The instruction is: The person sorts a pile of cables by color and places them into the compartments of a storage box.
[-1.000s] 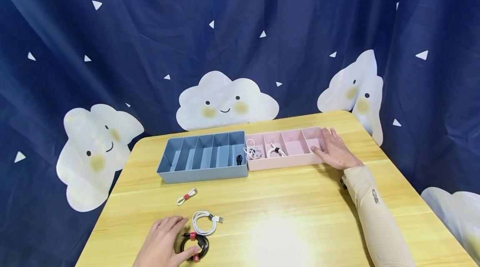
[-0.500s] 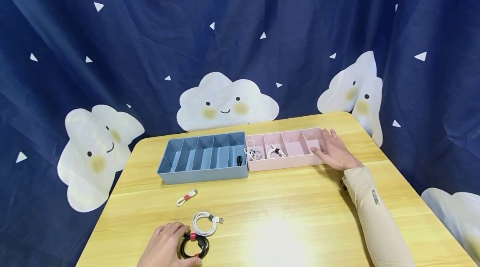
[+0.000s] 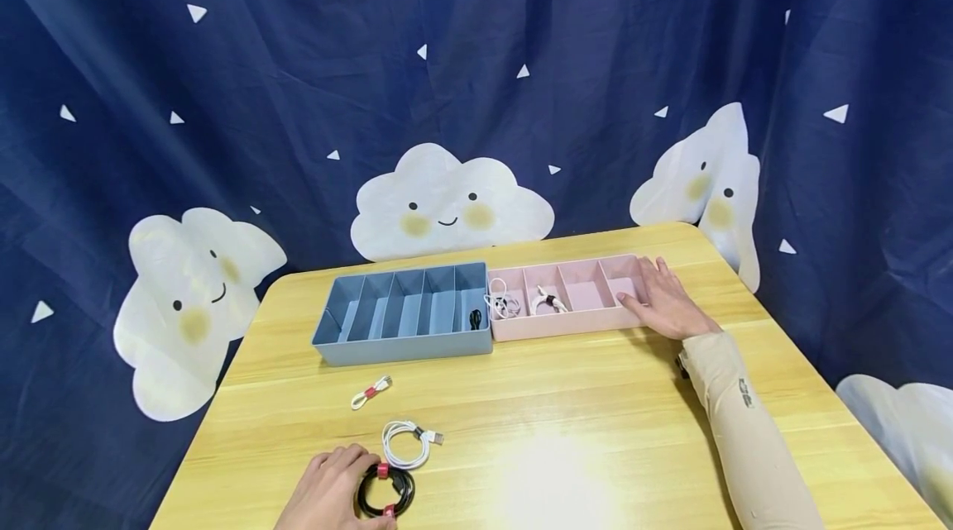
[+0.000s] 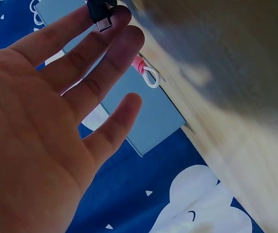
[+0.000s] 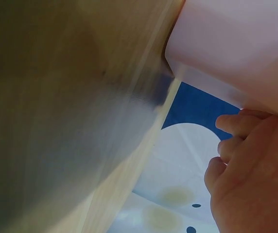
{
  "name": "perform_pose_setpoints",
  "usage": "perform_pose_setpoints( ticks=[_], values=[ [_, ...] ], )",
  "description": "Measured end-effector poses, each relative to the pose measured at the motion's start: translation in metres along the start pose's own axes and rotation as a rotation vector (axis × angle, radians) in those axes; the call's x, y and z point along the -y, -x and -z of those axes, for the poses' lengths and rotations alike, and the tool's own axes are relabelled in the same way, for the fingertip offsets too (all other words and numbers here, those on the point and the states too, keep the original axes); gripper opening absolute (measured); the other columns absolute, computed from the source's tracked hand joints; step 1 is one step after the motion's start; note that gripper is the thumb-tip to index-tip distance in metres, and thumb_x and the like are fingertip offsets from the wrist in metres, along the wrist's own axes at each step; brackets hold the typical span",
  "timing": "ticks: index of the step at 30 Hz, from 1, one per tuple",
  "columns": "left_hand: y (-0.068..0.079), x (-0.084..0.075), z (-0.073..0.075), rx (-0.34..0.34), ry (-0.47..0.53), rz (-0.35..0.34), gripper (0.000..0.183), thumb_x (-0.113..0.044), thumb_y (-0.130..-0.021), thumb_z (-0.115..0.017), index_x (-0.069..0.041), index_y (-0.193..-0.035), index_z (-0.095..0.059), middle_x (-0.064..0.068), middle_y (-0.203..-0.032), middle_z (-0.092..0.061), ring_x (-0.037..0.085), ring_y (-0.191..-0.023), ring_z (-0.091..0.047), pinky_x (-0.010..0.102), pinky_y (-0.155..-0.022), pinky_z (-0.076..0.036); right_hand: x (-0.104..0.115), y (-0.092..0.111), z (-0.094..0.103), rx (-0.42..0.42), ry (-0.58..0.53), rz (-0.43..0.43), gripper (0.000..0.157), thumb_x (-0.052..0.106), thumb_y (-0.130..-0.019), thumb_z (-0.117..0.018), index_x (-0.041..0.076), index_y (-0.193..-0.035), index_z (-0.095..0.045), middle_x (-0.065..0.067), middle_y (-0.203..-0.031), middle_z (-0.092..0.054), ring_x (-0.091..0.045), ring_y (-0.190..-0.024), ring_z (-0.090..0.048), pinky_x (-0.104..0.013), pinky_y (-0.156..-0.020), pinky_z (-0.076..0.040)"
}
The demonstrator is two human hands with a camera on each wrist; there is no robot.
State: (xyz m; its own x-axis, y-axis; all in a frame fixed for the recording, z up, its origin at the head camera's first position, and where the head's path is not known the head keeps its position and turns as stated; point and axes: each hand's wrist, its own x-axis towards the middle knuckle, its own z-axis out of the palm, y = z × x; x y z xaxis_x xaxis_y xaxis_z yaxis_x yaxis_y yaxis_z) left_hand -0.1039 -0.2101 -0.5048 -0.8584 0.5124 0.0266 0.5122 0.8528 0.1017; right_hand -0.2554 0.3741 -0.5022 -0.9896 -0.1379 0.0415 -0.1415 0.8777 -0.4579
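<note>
A coiled black cable [image 3: 402, 503] with red ties lies on the table at the front. My left hand [image 3: 328, 489] grips its left side, thumb at the near edge and fingers at the far edge. In the left wrist view, the cable's black plug [image 4: 100, 17] shows at the fingertips; the thumb is out of sight there. My right hand [image 3: 670, 303] rests against the right end of the pink divided box [image 3: 566, 322], its thumb over the front corner and its fingers along the outer side.
Left of the pink box stands a blue divided box [image 3: 402, 350] with a small black cable [image 3: 475, 318] in its right compartment. White cables [image 3: 548, 300] sit in the pink box. A coiled white cable [image 3: 405, 461] and a smaller red-tied white cable [image 3: 371, 392] lie on the table.
My left hand has lowered onto the black cable, and its fingers and thumb have closed in around the coil. My right hand stays on the pink box.
</note>
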Motion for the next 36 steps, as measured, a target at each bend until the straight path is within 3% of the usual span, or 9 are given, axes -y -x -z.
perform_pose_setpoints(
  ticks=[8,13,27,36],
  values=[
    [-0.0027,0.0017,-0.0012,0.033,0.014,-0.016,0.083,-0.090,-0.069,-0.065,-0.018,-0.111,-0.074,-0.011,-0.098,-0.062,0.009,-0.089,-0.060,0.045,-0.079,-0.051,0.0004,-0.0005,0.0010,0.004,0.012,-0.010,0.095,0.052,-0.104,-0.045,-0.014,-0.160,-0.004,-0.038,-0.167,-0.005,-0.056,-0.157,0.003,-0.068,-0.126,-0.004],
    [-0.0025,0.0023,-0.0037,0.018,0.012,-0.031,0.075,-0.085,-0.072,-0.068,-0.021,-0.112,-0.073,-0.012,-0.100,-0.063,0.009,-0.089,-0.060,0.044,-0.079,-0.051,0.0009,-0.0001,0.0013,0.000,0.017,0.001,0.095,0.052,-0.104,-0.045,-0.014,-0.159,-0.005,-0.038,-0.167,-0.006,-0.057,-0.156,0.001,-0.068,-0.126,-0.005],
    [-0.0018,0.0061,-0.0068,0.112,0.070,-0.018,0.073,-0.080,-0.075,-0.070,-0.019,-0.114,-0.073,-0.011,-0.103,-0.063,0.007,-0.092,-0.059,0.043,-0.081,-0.049,0.0005,0.0021,-0.0035,-0.022,-0.003,0.007,0.095,0.051,-0.104,-0.047,-0.015,-0.159,-0.008,-0.039,-0.166,-0.009,-0.057,-0.156,0.001,-0.069,-0.125,-0.007],
    [-0.0007,0.0077,-0.0097,0.060,0.044,-0.048,0.067,-0.078,-0.076,-0.071,-0.020,-0.110,-0.072,-0.013,-0.099,-0.061,0.006,-0.093,-0.060,0.043,-0.080,-0.050,0.0023,0.0052,-0.0025,-0.025,0.007,0.023,0.094,0.050,-0.104,-0.048,-0.018,-0.158,-0.010,-0.040,-0.165,-0.010,-0.060,-0.155,-0.001,-0.069,-0.124,-0.007]
  ],
)
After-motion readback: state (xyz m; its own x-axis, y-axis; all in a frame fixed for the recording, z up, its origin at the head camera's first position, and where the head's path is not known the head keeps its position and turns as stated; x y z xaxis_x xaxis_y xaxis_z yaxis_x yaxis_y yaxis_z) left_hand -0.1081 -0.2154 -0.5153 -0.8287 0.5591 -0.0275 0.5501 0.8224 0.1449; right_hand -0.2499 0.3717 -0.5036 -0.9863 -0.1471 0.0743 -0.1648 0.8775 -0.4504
